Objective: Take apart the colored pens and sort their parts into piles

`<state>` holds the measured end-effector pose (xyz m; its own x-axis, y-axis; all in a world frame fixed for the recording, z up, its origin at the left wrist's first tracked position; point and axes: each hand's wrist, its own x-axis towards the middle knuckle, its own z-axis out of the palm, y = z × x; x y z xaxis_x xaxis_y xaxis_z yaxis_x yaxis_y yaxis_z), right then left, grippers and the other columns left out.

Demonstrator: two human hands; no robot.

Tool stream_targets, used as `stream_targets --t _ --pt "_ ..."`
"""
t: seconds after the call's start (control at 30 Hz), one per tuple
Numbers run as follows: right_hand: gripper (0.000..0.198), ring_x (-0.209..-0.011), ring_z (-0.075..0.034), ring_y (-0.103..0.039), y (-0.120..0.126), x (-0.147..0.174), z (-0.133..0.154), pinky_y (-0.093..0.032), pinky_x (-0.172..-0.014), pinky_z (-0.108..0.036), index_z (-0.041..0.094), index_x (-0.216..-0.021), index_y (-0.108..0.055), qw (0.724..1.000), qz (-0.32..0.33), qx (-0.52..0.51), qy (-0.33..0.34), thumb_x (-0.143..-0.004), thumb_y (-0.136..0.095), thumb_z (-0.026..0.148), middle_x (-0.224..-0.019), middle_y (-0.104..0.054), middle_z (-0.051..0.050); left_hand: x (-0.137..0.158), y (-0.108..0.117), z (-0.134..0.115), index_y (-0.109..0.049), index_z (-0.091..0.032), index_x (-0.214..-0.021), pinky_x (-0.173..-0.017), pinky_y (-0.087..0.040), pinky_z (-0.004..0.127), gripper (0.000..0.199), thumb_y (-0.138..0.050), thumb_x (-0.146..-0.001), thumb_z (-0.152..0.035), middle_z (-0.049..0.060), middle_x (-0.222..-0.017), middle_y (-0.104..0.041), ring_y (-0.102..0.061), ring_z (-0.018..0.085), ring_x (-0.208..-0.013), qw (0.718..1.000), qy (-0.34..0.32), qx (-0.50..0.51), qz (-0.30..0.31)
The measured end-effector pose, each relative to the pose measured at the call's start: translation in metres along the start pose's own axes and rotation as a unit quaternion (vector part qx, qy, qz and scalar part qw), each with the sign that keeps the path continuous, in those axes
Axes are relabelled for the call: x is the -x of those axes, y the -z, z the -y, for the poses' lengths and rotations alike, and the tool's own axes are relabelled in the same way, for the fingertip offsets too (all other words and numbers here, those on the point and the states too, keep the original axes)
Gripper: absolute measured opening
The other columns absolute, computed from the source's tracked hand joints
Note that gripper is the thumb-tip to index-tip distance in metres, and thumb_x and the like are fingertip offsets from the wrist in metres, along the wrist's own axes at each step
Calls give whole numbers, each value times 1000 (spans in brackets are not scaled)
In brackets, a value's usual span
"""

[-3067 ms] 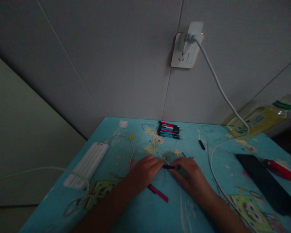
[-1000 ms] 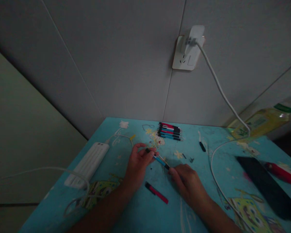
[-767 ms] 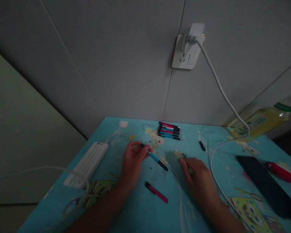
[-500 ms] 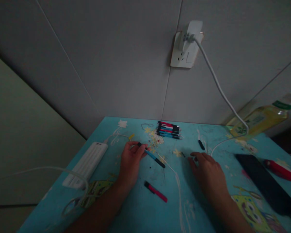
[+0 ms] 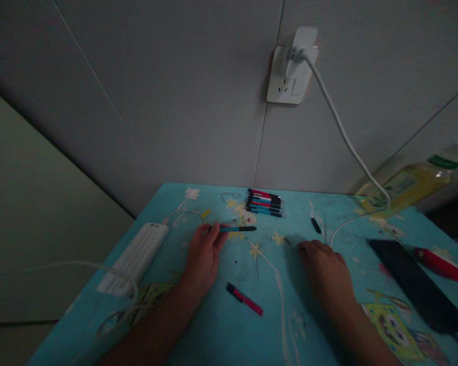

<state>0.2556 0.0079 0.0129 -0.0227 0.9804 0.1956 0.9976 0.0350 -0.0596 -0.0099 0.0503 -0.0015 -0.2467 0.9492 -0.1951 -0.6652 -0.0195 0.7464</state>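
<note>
My left hand [image 5: 205,252] grips a blue pen [image 5: 234,229] with a black end, held nearly level above the table and pointing right. My right hand [image 5: 325,264] rests low over the table with its fingers curled together. Whatever they may hold is hidden. Just left of those fingertips lies a small dark piece [image 5: 287,241]. Nearer to me is a red and black pen body [image 5: 245,299], lying slantwise. Several red, blue and black pens [image 5: 265,203] lie in a row toward the wall. Small parts beside that row are too tiny to name.
A white power strip [image 5: 135,259] and its cords lie left. A thin white cable [image 5: 280,295] crosses the middle. On the right are a black flat object [image 5: 416,282], a red object [image 5: 440,264], a black-tipped piece [image 5: 315,225] and a bottle of yellow liquid [image 5: 408,188].
The blue pen in my left hand has swung from slanting down-right to nearly level. My right hand's fingers have drawn closer together at about the same place.
</note>
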Motion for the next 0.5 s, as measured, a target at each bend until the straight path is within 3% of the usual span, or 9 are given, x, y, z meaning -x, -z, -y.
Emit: stream_targets --t 0.1,0.17,0.33,0.5 --pt "23 -84 -27 -65 3 -3 4 -43 -76 -39 21 -97 -69 998 -12 -65 -4 -98 -46 22 -94 -70 -8 1 -1 0 -58 -16 -83 -84 -59 25 21 -79 -78 -19 2 -88 -71 -70 13 -88 1000 14 2 6" --pt "21 -85 -25 -65 6 -5 9 -45 -78 -37 20 -99 -69 986 -15 -165 2 -97 -49 27 -96 -71 -8 4 -3 0 -58 -16 -82 -84 -59 25 22 -79 -78 -19 2 -87 -71 -71 14 -89 1000 24 -1 17" --pt "20 -84 -21 -66 14 -3 26 -48 -75 -31 21 -98 -69 899 -1 -437 -26 -93 -59 39 -94 -73 -4 9 -4 1 -57 -17 -88 -83 -59 28 26 -80 -77 -19 3 -89 -72 -71 16 -93 998 40 -17 45" --pt "23 -88 -21 -66 9 1 38 -49 -80 -32 20 -97 -70 838 1 -540 -77 -89 -65 41 -95 -74 -5 13 -5 3 -54 -19 -94 -82 -59 28 33 -82 -76 -23 3 -92 -73 -72 17 -92 996 44 -38 70"
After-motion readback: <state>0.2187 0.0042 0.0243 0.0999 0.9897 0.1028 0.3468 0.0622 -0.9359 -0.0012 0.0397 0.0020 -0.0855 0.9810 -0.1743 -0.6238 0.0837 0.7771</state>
